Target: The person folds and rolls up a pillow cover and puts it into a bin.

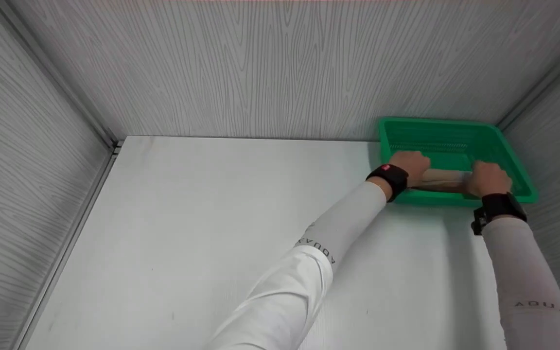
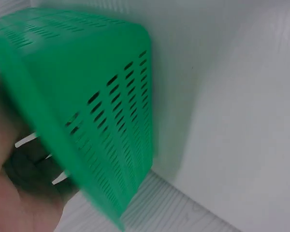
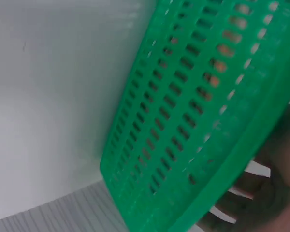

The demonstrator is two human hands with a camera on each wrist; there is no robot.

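Observation:
A green slotted basket (image 1: 455,133) stands in the back right corner of the white table (image 1: 221,228). Both hands reach over its near rim. My left hand (image 1: 409,167) and right hand (image 1: 490,179) each grip one end of a beige roll-shaped object (image 1: 443,180) held level just inside the basket. In the left wrist view the basket's wall (image 2: 111,111) fills the frame, with my palm (image 2: 19,193) at the lower left. The right wrist view shows the basket's wall (image 3: 183,121) close up, with my fingers (image 3: 261,203) below the rim. Something tan shows through the slots.
Grey wood-grain walls (image 1: 280,68) close in the table at the back and on both sides. The basket sits tight against the back and right walls. White sleeves and black wrist straps (image 1: 392,177) cover both arms.

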